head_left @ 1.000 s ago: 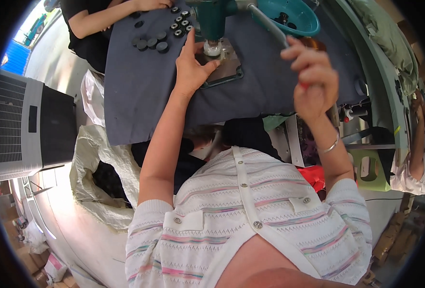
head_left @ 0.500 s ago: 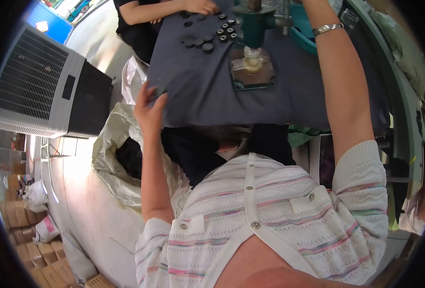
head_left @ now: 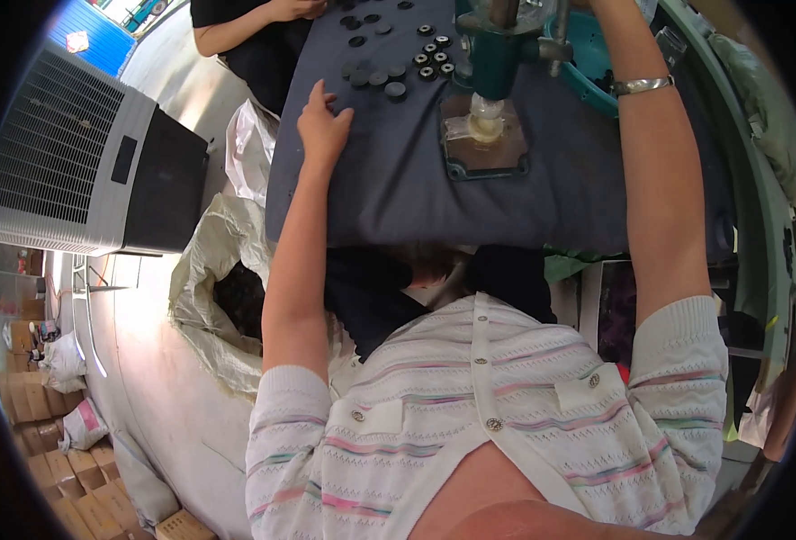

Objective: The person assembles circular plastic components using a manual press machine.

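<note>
My left hand (head_left: 324, 128) is over the left part of the cloth-covered table, fingers stretched and apart, nothing visible in it. Just beyond it lie several flat black round discs (head_left: 378, 79). A cluster of black round pieces with pale centres (head_left: 433, 58) sits to their right. In the middle stands a green hand press (head_left: 488, 63), its clear-and-yellowish die (head_left: 485, 124) on a base plate (head_left: 456, 160). My right arm, with a silver bangle (head_left: 643, 85), reaches up past the press; my right hand (head_left: 607, 4) is mostly cut off by the top edge, its fingers hidden.
A teal basin (head_left: 587, 58) with dark pieces stands right of the press. Across the table sits another person, an arm (head_left: 258, 20) over the far left edge. An open woven sack (head_left: 202, 310) with dark contents stands left of my knees, near a large air cooler (head_left: 56, 148).
My left hand has moved up from beside the table's left edge to over the table. The small dark piece at its fingers is gone from them. The other person's hand has drawn back left.
</note>
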Action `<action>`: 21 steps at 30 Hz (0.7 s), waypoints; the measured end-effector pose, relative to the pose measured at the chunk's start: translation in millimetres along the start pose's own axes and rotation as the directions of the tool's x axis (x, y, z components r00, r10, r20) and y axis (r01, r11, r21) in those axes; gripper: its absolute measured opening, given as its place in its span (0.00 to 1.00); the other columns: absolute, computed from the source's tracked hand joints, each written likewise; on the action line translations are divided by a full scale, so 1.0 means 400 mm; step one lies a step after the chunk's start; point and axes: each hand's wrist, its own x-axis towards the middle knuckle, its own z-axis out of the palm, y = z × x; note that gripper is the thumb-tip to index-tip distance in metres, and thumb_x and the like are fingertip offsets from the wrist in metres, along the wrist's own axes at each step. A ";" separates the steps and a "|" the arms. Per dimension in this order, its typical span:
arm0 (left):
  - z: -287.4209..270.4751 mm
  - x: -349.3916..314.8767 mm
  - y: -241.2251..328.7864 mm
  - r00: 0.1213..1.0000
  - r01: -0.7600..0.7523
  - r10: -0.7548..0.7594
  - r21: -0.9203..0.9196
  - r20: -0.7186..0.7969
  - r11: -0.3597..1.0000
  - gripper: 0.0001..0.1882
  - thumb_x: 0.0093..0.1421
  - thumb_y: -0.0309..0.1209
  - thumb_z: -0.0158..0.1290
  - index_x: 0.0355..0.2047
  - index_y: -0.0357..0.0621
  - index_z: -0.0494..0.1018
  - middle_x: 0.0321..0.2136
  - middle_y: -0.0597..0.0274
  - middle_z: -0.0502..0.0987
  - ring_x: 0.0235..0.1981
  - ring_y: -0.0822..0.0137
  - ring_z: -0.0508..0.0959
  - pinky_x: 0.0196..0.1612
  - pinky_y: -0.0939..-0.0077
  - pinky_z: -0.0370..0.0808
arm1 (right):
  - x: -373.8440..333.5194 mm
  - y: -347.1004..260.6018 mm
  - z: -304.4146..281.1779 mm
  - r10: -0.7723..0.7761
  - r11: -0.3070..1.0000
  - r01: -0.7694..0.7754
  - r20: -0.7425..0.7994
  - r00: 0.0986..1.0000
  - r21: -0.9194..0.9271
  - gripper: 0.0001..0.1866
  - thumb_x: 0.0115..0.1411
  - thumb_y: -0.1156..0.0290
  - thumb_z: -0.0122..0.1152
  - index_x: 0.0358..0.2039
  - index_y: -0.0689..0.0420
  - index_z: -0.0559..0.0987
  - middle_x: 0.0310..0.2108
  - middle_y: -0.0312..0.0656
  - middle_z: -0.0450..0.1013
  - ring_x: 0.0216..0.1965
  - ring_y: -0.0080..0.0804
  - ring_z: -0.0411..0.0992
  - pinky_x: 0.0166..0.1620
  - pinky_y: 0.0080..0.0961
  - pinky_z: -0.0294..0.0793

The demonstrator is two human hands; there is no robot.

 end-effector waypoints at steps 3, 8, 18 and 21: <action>0.086 0.065 -0.011 0.999 0.027 -0.029 0.152 0.014 0.988 0.40 0.46 0.31 0.63 0.60 0.38 0.63 0.40 0.55 0.81 0.41 0.53 0.78 0.47 0.61 0.75 | 0.006 0.004 -0.005 0.004 0.999 -0.006 -0.036 0.999 -0.051 0.12 0.67 0.62 0.50 0.35 0.55 0.77 0.24 0.30 0.68 0.18 0.14 0.59 0.19 0.14 0.57; 0.135 0.101 0.009 0.998 0.051 -0.056 0.226 0.015 0.973 0.45 0.45 0.33 0.65 0.63 0.39 0.59 0.41 0.57 0.81 0.48 0.51 0.73 0.52 0.60 0.71 | -0.003 -0.007 -0.010 0.008 0.997 -0.010 -0.031 0.999 -0.070 0.11 0.67 0.62 0.50 0.34 0.55 0.76 0.23 0.31 0.68 0.17 0.14 0.58 0.18 0.15 0.56; 0.129 0.099 0.007 0.998 0.056 -0.055 0.204 -0.010 0.977 0.45 0.46 0.33 0.67 0.63 0.39 0.59 0.42 0.56 0.81 0.47 0.52 0.75 0.51 0.60 0.72 | -0.003 -0.013 -0.004 0.026 0.997 -0.030 -0.056 0.998 -0.073 0.11 0.66 0.63 0.50 0.33 0.54 0.76 0.22 0.30 0.67 0.17 0.13 0.58 0.17 0.14 0.54; 0.096 0.070 -0.002 0.998 0.034 -0.027 0.116 -0.059 0.993 0.45 0.45 0.32 0.67 0.63 0.38 0.60 0.39 0.54 0.81 0.41 0.51 0.78 0.48 0.60 0.74 | -0.003 -0.011 0.001 0.025 0.999 -0.026 -0.039 0.999 -0.038 0.11 0.66 0.63 0.50 0.33 0.54 0.76 0.21 0.30 0.66 0.17 0.13 0.58 0.16 0.14 0.54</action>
